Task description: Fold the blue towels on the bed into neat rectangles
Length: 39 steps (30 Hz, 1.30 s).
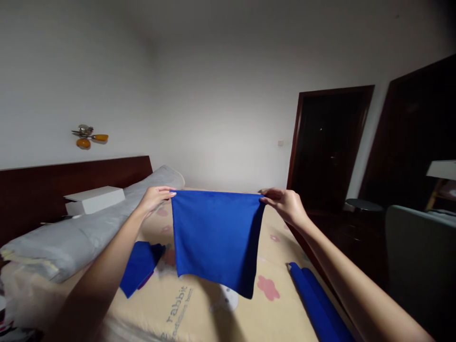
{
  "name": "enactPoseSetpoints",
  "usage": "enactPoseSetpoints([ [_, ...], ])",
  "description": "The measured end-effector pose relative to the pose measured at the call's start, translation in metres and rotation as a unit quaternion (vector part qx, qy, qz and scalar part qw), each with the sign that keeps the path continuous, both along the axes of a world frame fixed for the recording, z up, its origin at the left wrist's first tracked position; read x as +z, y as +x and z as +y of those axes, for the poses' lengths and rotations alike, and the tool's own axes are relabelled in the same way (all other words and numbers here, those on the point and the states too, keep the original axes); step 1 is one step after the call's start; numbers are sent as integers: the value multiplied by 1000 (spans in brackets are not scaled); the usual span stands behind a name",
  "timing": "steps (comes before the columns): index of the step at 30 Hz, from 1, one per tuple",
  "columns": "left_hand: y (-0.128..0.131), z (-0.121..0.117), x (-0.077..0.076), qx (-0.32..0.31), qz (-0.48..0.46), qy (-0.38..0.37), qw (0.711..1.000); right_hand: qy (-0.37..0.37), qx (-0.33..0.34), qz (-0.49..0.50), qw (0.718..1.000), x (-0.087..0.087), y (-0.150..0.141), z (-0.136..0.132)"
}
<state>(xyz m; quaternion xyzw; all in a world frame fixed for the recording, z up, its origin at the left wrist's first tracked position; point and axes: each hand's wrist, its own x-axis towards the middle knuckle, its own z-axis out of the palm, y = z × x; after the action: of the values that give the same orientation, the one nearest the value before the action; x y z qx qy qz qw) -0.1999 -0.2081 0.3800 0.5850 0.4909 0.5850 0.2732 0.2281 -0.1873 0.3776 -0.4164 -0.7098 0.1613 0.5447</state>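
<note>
I hold a blue cloth [215, 237] up in the air over a bed, stretched flat between my two hands. My left hand [154, 198] pinches its top left corner with the fingers closed. My right hand [285, 203] pinches the top right corner in the same way. The cloth hangs down freely, its lower edge slanting toward the right. Beneath it lies the bed's beige printed sheet [199, 308].
A second blue cloth [139, 267] lies crumpled on the sheet at the left. Another blue cloth [318, 304] lies rolled along the bed's right edge. A grey rolled quilt [89, 232] and a white box [94, 199] sit by the dark headboard [42, 187]. Dark doorways [327, 142] stand at the right.
</note>
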Motion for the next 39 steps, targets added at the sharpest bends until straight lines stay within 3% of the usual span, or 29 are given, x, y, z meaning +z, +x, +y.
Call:
enactPoseSetpoints([
  [5,-1,-10,13,50,84,9,995,23,-38,-133,990,15,9,-13],
  [9,-3,-12,16,64,125,-5,990,16,-47,-180,982,11,16,-10],
  [18,0,-1,6,28,190,-13,981,-60,-8,-170,984,-4,25,-9],
  [25,10,19,-5,-78,216,-49,972,-98,11,-234,967,-21,41,-2],
  [28,19,25,-24,-91,218,-70,969,-114,-22,-250,961,-36,44,5],
  [33,37,27,-87,-108,211,-148,960,-221,18,-237,946,-92,47,14],
  [36,35,36,-119,-98,172,-187,962,-283,44,-187,940,-126,52,21],
  [39,33,54,-139,-62,103,-215,969,-311,31,-104,944,-149,49,36],
])
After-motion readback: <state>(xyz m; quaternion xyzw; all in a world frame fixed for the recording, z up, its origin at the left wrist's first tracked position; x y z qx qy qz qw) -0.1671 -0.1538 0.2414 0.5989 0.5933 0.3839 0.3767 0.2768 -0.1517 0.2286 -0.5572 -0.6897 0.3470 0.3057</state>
